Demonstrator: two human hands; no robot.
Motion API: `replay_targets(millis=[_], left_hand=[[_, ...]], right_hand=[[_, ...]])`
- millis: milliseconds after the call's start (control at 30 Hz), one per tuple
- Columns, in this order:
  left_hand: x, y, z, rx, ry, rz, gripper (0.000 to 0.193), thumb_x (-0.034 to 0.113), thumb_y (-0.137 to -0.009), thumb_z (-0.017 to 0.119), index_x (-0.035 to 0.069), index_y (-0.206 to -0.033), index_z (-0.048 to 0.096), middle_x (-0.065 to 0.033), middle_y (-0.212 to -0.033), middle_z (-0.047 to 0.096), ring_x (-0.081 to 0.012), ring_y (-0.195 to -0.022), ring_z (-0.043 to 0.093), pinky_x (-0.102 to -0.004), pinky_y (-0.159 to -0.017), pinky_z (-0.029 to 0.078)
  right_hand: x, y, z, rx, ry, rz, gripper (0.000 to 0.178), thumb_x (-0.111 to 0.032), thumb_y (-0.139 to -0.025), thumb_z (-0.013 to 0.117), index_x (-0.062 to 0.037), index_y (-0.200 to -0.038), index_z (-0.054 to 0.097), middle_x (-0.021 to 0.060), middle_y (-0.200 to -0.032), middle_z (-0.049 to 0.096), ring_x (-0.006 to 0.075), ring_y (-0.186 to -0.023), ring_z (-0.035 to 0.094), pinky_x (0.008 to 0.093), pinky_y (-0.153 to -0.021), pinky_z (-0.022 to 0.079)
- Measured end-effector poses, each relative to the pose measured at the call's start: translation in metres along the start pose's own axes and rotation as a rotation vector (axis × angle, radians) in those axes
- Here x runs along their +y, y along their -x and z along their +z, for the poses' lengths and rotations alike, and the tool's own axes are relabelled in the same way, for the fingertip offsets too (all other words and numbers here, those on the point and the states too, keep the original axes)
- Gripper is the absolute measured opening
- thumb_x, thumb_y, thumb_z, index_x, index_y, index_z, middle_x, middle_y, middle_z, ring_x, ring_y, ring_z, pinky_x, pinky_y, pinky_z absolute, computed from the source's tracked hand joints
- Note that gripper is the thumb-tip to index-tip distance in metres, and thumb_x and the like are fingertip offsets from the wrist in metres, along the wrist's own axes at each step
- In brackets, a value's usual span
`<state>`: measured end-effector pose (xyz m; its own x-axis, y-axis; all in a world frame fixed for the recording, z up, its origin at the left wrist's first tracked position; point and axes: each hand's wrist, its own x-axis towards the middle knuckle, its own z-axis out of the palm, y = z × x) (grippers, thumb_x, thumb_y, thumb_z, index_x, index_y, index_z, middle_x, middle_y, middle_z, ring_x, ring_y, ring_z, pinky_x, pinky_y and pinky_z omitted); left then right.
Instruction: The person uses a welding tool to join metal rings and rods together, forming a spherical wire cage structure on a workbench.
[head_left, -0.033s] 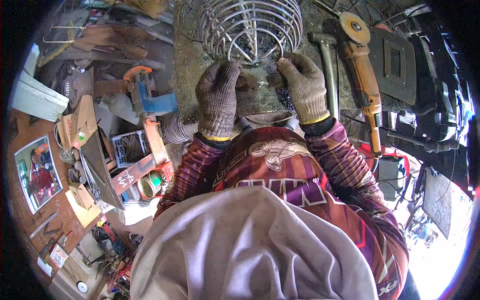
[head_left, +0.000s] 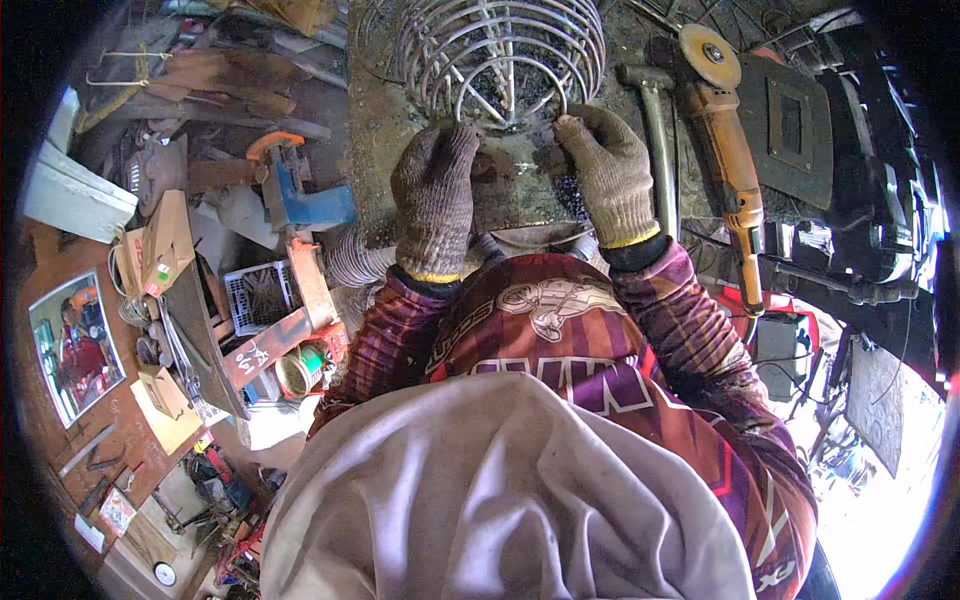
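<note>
A cage-like frame of bent metal rods (head_left: 510, 92) rests on the dark, stained worktop (head_left: 520, 190) in front of me. Both my hands wear grey knitted gloves with yellow hems. The fingers of my left hand (head_left: 436, 195) are closed on the left end of the frame's nearest curved rod (head_left: 510, 58). At that rod's right end, my right hand (head_left: 610, 175) pinches it between thumb and fingers. The rod arches away from me between the two hands. Fingertips and rod ends are partly hidden by the gloves. Right of my right hand lies a metal hammer (head_left: 655, 130).
An orange angle grinder (head_left: 735, 170) with a yellowish disc lies beyond the hammer, beside a dark panel with a rectangular window (head_left: 790, 125). To the left are a blue clamp-like tool (head_left: 305, 200), a white plastic basket (head_left: 260, 298) and a brown board (head_left: 110, 420) bearing a mirror.
</note>
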<state>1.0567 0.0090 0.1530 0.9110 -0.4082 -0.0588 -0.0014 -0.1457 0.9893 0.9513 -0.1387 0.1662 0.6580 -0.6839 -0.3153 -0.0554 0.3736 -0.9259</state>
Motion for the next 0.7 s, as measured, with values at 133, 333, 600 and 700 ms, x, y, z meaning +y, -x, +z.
replay_targets(millis=[133,333,600,700], left_hand=[[0.010,0.003,0.002,-0.019,0.067,-0.044,0.020,0.019,-0.093,0.065,0.001,-0.101,0.068,-0.0067,-0.085,0.068,-0.0120,-0.074,0.064,-0.0279,-0.064,0.053],[0.016,-0.002,0.002,-0.021,0.007,-0.032,0.019,0.018,-0.092,0.066,0.001,-0.100,0.068,-0.0044,-0.080,0.067,-0.0120,-0.066,0.064,-0.0279,-0.061,0.053],[0.003,-0.005,0.004,0.003,0.146,-0.090,0.018,0.016,-0.091,0.068,0.001,-0.101,0.068,-0.0038,-0.085,0.068,-0.0114,-0.070,0.064,-0.0263,-0.061,0.052],[0.005,-0.004,0.005,-0.017,0.190,-0.143,0.019,0.017,-0.090,0.069,0.001,-0.100,0.068,-0.0048,-0.088,0.069,-0.0128,-0.075,0.065,-0.0270,-0.065,0.053]], right_hand=[[0.009,-0.005,-0.003,-0.004,0.022,-0.075,0.022,-0.014,-0.090,0.068,0.0030,-0.104,0.067,0.0053,-0.084,0.068,0.0096,-0.071,0.062,0.0230,-0.061,0.050],[0.009,-0.005,-0.003,-0.007,0.005,-0.058,0.022,-0.014,-0.089,0.069,0.0029,-0.104,0.066,0.0059,-0.086,0.069,0.0100,-0.071,0.062,0.0235,-0.063,0.051],[0.006,0.005,-0.010,0.102,0.018,-0.101,0.023,-0.015,-0.092,0.066,-0.0001,-0.110,0.061,0.0057,-0.085,0.066,0.0102,-0.065,0.061,0.0241,-0.057,0.050],[-0.001,0.017,-0.019,0.059,0.000,-0.024,0.023,-0.014,-0.093,0.064,-0.0010,-0.112,0.060,0.0059,-0.085,0.066,0.0099,-0.064,0.060,0.0239,-0.056,0.050]])
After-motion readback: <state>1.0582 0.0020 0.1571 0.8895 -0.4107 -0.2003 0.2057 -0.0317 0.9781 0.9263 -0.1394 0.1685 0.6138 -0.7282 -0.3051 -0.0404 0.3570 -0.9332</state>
